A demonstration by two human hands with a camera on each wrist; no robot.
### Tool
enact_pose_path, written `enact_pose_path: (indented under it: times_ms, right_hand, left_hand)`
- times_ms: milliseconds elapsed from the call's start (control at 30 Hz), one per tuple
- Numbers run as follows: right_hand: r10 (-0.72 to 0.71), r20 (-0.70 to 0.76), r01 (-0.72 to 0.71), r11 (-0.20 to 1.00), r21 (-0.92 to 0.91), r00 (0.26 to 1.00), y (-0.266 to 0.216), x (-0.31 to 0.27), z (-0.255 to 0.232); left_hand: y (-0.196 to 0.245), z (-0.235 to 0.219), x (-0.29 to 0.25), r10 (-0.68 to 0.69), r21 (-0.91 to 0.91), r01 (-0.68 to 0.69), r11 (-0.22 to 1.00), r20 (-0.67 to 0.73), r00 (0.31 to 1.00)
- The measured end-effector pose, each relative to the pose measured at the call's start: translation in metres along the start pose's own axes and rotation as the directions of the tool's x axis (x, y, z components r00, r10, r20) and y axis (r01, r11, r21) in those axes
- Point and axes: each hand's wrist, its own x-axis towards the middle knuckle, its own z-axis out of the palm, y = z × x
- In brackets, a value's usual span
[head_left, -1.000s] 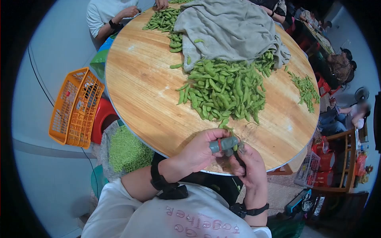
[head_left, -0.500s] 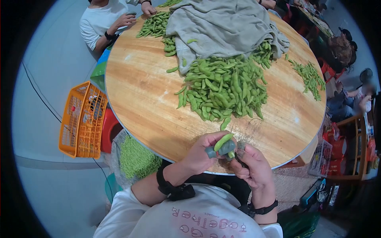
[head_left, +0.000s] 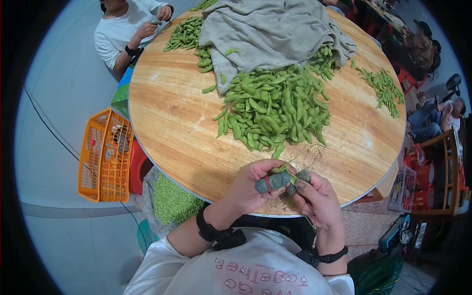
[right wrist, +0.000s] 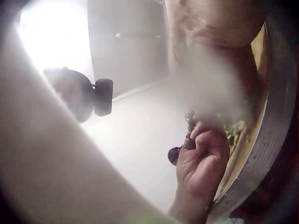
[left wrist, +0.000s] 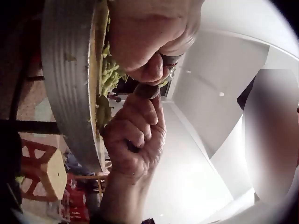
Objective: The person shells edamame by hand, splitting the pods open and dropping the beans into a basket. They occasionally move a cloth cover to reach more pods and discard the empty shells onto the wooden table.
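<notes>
Over the table's near edge, my two hands meet at a green edamame pod (head_left: 279, 170). My left hand (head_left: 248, 187) holds it; its thumb wears a grey-green cover (head_left: 273, 182) tied with a red band. Across from it, my right hand (head_left: 322, 199) pinches at the pod, with grey covers on its fingertips (head_left: 303, 175). In the left wrist view something dark (left wrist: 133, 146) shows inside the curled right fingers. A large heap of edamame pods (head_left: 275, 108) lies just beyond both hands, and one pod (head_left: 279, 151) sits at its near tip.
A grey cloth (head_left: 270, 34) covers the back of the heap on the round wooden table (head_left: 167, 128). Small pods (head_left: 383, 88) lie at the right. Shelled beans (head_left: 174, 199) fill a bag below left, beside an orange basket (head_left: 105, 157). Another person (head_left: 123, 34) sits at the far left.
The pod that lay across the left thumb cover half a second ago is now between the fingers of both hands. The hands have drawn closer together, and the head view has shifted slightly.
</notes>
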Motion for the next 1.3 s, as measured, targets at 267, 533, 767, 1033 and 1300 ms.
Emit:
enact_pose_path:
  times_ms: [267,533,767,1033,1300]
  right_hand:
    - [-0.409,-0.118,0.305,0.817,-0.490,0.905,-0.003,-0.002,-0.005]
    - [-0.480,0.026,0.363,0.627,-0.689,0.877,-0.004,-0.011,0.002]
    - [-0.519,0.183,0.430,0.406,-0.806,0.835,-0.014,-0.024,0.013]
    - [-0.347,0.055,0.349,0.902,-0.254,0.936,0.006,-0.017,0.001]
    - [-0.147,0.100,0.050,0.769,0.638,0.984,0.014,-0.005,0.012]
  left_hand:
    - [0.000,0.022,-0.002,0.185,0.892,-0.181,0.414,0.112,0.976]
    - [0.013,0.027,-0.004,0.174,0.977,-0.207,0.047,0.196,0.965]
    - [0.022,0.033,-0.005,0.076,0.945,-0.307,0.113,0.300,0.951]
    - [0.035,0.040,-0.006,-0.054,0.909,-0.410,0.080,0.415,0.908]
    - [0.012,0.021,-0.005,0.111,0.766,-0.518,0.382,0.518,0.848]
